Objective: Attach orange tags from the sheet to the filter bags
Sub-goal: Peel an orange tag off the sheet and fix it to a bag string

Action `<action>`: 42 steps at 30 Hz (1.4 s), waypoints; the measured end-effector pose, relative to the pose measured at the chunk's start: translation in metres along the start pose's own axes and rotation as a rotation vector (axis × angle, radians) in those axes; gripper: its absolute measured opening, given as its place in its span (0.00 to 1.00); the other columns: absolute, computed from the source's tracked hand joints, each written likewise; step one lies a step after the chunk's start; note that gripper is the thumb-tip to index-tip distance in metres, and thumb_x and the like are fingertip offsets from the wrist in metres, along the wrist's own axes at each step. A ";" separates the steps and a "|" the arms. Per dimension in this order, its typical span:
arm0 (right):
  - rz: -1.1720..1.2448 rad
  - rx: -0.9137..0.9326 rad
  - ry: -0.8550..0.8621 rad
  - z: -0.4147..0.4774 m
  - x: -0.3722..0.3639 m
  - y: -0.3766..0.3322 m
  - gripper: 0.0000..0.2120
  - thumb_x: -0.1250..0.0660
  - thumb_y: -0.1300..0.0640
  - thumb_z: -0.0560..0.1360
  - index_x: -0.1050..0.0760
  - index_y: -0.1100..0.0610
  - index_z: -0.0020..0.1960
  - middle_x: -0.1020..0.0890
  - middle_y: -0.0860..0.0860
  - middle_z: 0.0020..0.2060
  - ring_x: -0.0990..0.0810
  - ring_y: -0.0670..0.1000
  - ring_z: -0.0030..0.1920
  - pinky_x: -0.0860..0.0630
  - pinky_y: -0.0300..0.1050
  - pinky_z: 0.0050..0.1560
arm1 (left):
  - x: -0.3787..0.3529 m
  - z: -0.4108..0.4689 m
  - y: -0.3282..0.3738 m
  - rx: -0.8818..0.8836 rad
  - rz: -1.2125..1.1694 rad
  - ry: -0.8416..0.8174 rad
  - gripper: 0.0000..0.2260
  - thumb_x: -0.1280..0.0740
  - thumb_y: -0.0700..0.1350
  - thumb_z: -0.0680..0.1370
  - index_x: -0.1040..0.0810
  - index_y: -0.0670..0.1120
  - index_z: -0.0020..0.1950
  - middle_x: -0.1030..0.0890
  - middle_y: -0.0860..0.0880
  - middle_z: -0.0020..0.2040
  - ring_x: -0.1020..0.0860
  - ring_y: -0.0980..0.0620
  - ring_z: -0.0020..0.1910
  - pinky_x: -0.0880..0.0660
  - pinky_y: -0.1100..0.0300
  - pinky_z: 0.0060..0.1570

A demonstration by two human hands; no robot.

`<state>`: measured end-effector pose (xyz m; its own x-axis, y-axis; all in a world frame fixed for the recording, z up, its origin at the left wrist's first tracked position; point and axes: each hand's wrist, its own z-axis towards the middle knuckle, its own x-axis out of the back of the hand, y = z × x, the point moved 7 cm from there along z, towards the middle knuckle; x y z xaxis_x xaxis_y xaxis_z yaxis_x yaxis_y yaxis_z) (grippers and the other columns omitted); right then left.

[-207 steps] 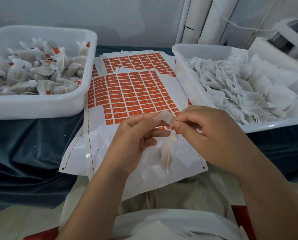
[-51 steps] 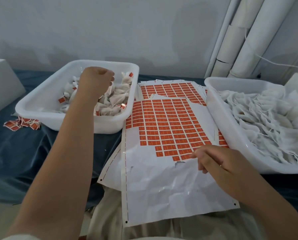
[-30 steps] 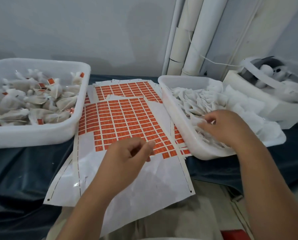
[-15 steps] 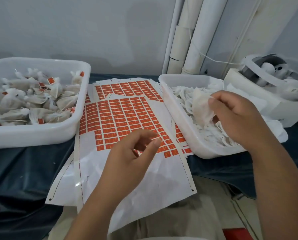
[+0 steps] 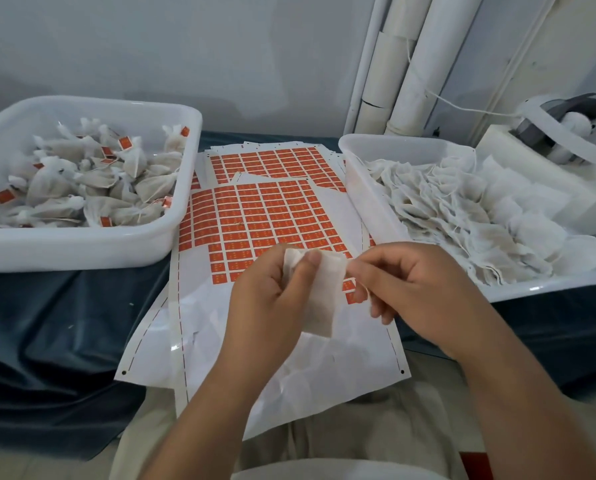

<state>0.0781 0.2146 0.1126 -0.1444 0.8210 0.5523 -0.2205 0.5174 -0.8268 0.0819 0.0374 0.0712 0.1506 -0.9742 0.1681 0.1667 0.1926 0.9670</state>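
Above the sheet (image 5: 220, 327) at the bench's front edge, left hand (image 5: 272, 296) and right hand (image 5: 418, 289) each have a pinching grip on one filter bag (image 5: 324, 303), best drawn flat before peeling the nearest orange tag (image 5: 220, 278).

Two tubs (image 5: 82, 244), two hands (image 5: 269, 296)

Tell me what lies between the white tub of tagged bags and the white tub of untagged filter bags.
In the head view, overlapping white sheets of orange tags lie between them on the dark blue cloth.
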 end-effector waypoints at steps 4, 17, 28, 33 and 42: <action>0.009 -0.063 -0.036 -0.001 -0.001 0.007 0.13 0.35 0.49 0.83 0.19 0.47 0.41 0.18 0.47 0.31 0.24 0.44 0.28 0.26 0.35 0.30 | -0.001 0.002 -0.005 0.068 -0.057 -0.047 0.18 0.39 0.67 0.72 0.25 0.56 0.52 0.21 0.71 0.49 0.22 0.70 0.50 0.25 0.73 0.34; 1.039 -0.311 -0.483 0.004 -0.029 0.027 0.14 0.40 0.55 0.83 0.25 0.52 0.39 0.27 0.47 0.29 0.31 0.42 0.24 0.31 0.34 0.26 | -0.004 0.002 -0.003 0.085 -0.103 -0.159 0.17 0.40 0.66 0.73 0.19 0.57 0.45 0.16 0.65 0.43 0.18 0.68 0.46 0.29 0.79 0.34; 0.190 -0.321 -0.143 0.018 -0.041 0.050 0.45 0.53 0.08 0.53 0.23 0.27 0.61 0.16 0.33 0.57 0.17 0.42 0.60 0.26 0.56 0.71 | 0.009 0.008 0.002 -0.084 0.142 -0.199 0.14 0.40 0.66 0.75 0.20 0.60 0.46 0.17 0.62 0.45 0.19 0.60 0.49 0.23 0.75 0.42; 0.149 -0.208 -0.158 0.021 -0.044 0.032 0.39 0.62 0.16 0.67 0.27 0.27 0.65 0.24 0.18 0.54 0.25 0.26 0.57 0.33 0.29 0.62 | 0.004 0.005 0.009 -0.147 0.231 -0.242 0.15 0.42 0.68 0.75 0.21 0.61 0.46 0.19 0.69 0.48 0.21 0.63 0.52 0.26 0.73 0.43; 0.493 -0.188 -0.352 0.001 -0.045 0.040 0.14 0.35 0.43 0.80 0.18 0.51 0.43 0.28 0.47 0.29 0.28 0.47 0.32 0.18 0.48 0.50 | 0.004 0.008 0.008 -0.161 0.231 -0.254 0.12 0.41 0.64 0.76 0.22 0.61 0.45 0.20 0.67 0.44 0.21 0.62 0.49 0.28 0.76 0.43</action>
<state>0.0752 0.1981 0.0547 -0.5014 0.8617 0.0775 0.1216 0.1589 -0.9798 0.0761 0.0342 0.0807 -0.0405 -0.8971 0.4400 0.3109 0.4072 0.8588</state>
